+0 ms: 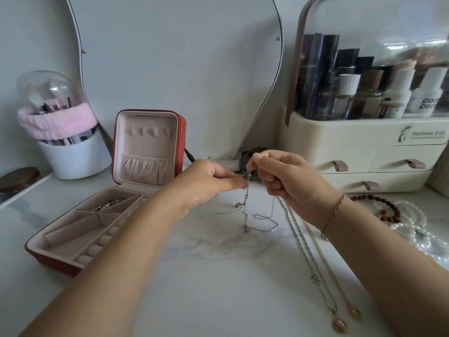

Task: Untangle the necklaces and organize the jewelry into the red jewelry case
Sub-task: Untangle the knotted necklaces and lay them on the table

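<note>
Left hand (206, 183) and right hand (284, 181) each pinch a tangled silver chain (247, 198) over a white marble counter (206, 276); red jewelry case (80, 227) open, mirror (182, 69) behind.

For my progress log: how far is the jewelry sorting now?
Done: one silver piece lies in a back compartment of the open red jewelry case. In hand: the left hand and right hand pinch a thin silver chain necklace, partly lifted off the marble table. Left: two gold-coloured pendant necklaces, a dark red bead bracelet and white pearl strands lie outside the case.
</note>
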